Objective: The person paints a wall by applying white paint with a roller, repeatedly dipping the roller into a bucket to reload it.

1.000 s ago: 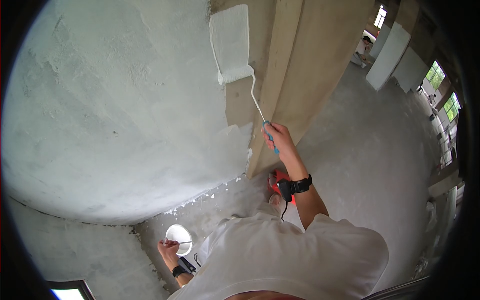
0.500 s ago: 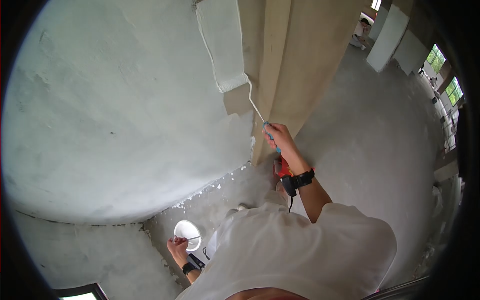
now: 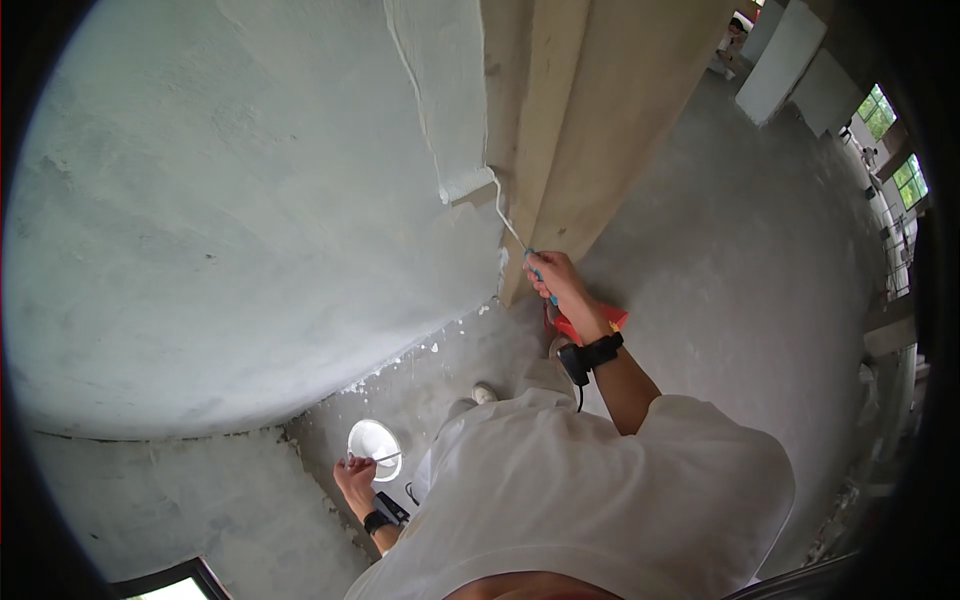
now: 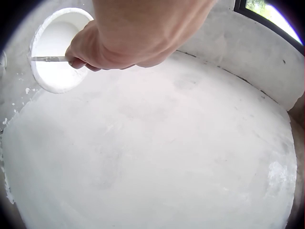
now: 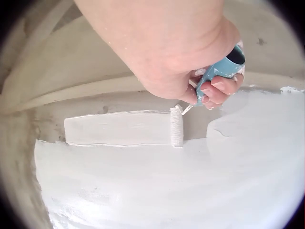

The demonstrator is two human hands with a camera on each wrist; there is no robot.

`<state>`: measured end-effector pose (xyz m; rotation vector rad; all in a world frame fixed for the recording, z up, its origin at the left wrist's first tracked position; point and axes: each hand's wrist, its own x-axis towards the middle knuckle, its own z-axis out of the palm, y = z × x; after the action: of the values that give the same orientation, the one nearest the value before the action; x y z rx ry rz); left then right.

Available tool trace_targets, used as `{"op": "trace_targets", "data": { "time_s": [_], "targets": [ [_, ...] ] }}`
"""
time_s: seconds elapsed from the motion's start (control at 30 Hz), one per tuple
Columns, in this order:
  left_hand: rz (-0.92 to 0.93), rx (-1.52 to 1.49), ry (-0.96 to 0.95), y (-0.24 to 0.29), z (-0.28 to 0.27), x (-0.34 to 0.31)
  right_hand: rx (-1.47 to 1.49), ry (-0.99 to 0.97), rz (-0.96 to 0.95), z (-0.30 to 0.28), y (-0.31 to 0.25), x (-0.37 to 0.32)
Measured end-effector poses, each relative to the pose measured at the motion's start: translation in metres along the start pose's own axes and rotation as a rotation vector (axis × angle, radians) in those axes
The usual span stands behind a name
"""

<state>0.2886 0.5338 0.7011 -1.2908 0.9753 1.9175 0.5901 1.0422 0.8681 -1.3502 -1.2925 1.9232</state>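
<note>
My right hand grips the blue handle of a paint roller, fingers curled round it. The white roller head lies against the wall, at the end of a fresh white strip; a patch of bare brown surface shows past it. My left hand pinches a thin stick-like piece that lies across the opening of a white bucket. In the left wrist view the left hand covers the near end of that piece.
A brown column stands right of the painted wall. A red object is on the floor below the right forearm. White spots dot the floor along the wall's foot. Another person is far off at the upper right.
The roller head has moved down the wall, lengthening the white strip and narrowing the bare patch below it. The left hand still holds the piece at the bucket. The head view has shifted.
</note>
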Motion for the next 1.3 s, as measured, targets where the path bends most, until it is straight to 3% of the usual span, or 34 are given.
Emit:
{"op": "trace_targets", "data": {
  "time_s": [0.43,0.93,1.13,1.3],
  "targets": [
    [0.034,0.041,0.070,-0.005,0.010,-0.019,-0.035,0.028,0.094,-0.004,0.038,0.024],
    [-0.013,-0.024,0.033,0.002,0.000,-0.011,-0.060,0.065,0.146,-0.010,0.126,0.095],
    [0.039,0.002,0.036,-0.004,0.005,-0.015,-0.162,0.068,0.045,-0.002,0.107,0.073],
    [0.006,-0.017,0.007,-0.003,0.003,-0.007,-0.219,0.074,-0.205,0.012,0.064,0.039]
  ]
}}
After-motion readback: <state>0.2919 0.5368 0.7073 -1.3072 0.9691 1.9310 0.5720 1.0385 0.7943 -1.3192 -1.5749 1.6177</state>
